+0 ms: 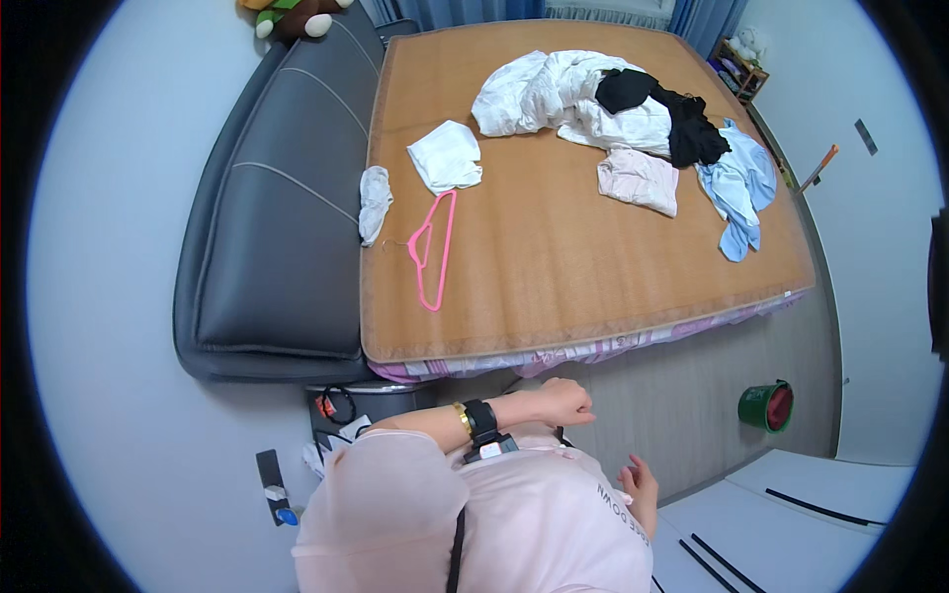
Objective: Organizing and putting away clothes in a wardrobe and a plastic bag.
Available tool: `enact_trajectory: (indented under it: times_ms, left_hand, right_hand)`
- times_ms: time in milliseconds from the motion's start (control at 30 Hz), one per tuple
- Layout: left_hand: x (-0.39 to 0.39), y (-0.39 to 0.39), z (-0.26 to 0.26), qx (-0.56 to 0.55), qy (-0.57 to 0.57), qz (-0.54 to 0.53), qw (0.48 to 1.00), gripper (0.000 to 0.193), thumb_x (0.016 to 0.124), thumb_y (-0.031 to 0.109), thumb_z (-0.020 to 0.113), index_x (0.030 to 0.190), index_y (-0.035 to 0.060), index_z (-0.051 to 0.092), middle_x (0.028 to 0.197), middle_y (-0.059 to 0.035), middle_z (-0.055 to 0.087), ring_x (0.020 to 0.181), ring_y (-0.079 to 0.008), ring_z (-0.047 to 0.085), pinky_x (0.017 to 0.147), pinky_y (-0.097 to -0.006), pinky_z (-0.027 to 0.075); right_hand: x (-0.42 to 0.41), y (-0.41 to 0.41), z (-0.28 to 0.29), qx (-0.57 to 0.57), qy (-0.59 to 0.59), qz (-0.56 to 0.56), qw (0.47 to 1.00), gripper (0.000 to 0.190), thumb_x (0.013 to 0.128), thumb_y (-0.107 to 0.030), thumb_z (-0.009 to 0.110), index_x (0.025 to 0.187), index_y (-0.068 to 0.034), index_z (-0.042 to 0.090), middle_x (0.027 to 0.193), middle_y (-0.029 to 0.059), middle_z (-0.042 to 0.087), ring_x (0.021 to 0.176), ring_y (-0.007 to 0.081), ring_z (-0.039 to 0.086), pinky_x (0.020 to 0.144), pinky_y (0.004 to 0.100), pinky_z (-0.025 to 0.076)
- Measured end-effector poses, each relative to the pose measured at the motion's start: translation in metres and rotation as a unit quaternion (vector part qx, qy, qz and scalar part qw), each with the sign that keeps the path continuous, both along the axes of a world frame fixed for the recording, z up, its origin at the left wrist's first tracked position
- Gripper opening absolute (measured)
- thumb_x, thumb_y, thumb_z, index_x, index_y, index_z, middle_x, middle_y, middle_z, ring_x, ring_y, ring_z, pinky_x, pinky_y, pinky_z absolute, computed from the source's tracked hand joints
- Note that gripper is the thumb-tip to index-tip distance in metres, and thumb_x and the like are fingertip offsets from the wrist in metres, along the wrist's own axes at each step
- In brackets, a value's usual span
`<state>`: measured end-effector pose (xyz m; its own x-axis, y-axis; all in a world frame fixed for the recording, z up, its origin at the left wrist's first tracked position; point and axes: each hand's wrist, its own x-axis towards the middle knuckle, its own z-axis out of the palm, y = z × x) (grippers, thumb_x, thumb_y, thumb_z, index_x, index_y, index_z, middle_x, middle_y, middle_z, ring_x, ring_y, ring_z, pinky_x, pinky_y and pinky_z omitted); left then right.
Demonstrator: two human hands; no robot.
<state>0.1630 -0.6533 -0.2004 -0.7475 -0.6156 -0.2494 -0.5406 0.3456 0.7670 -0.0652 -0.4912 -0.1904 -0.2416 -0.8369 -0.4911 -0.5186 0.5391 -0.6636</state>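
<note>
My left hand [567, 401] is in front of my waist, fingers curled in with nothing seen in them. Its wrist carries a black strap device [483, 424] and a gold band. Low at my right side, my right hand [639, 485] has its fingers apart and holds nothing visible. Beyond both hands is a bed with a brown mat [534, 267]. On it lie a pink hanger [443, 256], a folded white cloth [447, 157], a small white cloth bundle [375, 204], a folded pale pink garment [639, 181], a black garment [697, 130] and a light blue shirt [741, 174].
A crumpled white quilt [545, 93] lies at the bed's far side. The dark padded headboard [289, 230] rises on the left, above a bedside cabinet [385, 399]. A green bucket [764, 408] stands on the floor at right, near white cabinets [793, 534].
</note>
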Motion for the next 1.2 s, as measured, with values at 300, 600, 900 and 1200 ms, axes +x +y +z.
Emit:
enact_trajectory:
  times_ms: [300, 600, 900, 1200]
  left_hand:
    - [0.029, 0.016, -0.004, 0.005, -0.014, 0.055, 0.998, 0.028, 0.076, 0.032, 0.052, 0.064, 0.0074, 0.057, 0.061, -0.0132, 0.056, 0.061, -0.0319, 0.055, 0.055, -0.0423, 0.042]
    - [0.058, -0.023, -0.007, 0.012, 0.016, 0.128, 0.992, 0.023, 0.075, 0.024, 0.05, 0.093, 0.0095, 0.052, 0.076, -0.0152, 0.059, 0.072, -0.034, 0.056, 0.064, -0.0453, 0.043]
    - [0.089, -0.056, -0.021, 0.007, 0.031, 0.235, 0.972, 0.02, 0.075, 0.027, 0.054, 0.081, 0.0084, 0.055, 0.073, -0.0137, 0.059, 0.07, -0.0318, 0.057, 0.059, -0.0419, 0.043]
    - [0.124, -0.041, -0.095, 0.07, 0.028, 0.463, 0.883, 0.02, 0.076, 0.024, 0.057, 0.083, 0.0055, 0.059, 0.076, -0.0132, 0.061, 0.069, -0.0238, 0.06, 0.06, -0.0341, 0.046]
  right_hand:
    - [0.007, -0.007, -0.017, 0.027, -0.015, 0.059, 0.998, 0.035, 0.081, -0.014, 0.054, 0.112, 0.001, 0.048, 0.082, 0.0125, 0.059, 0.07, 0.0157, 0.056, 0.063, 0.0276, 0.046]
    - [0.04, -0.083, 0.007, 0.077, -0.031, 0.066, 0.994, 0.037, 0.08, -0.013, 0.051, 0.115, -0.002, 0.046, 0.078, 0.013, 0.061, 0.063, 0.0165, 0.058, 0.058, 0.0275, 0.045]
    - [0.06, -0.165, 0.001, 0.083, -0.067, 0.138, 0.985, 0.037, 0.081, -0.011, 0.049, 0.116, 0.0, 0.045, 0.079, 0.0141, 0.06, 0.058, 0.0169, 0.059, 0.055, 0.0258, 0.045]
    - [0.041, -0.219, -0.014, 0.081, -0.009, 0.301, 0.95, 0.037, 0.079, -0.017, 0.052, 0.113, -0.003, 0.048, 0.079, 0.0146, 0.062, 0.065, 0.0209, 0.062, 0.06, 0.0304, 0.047]
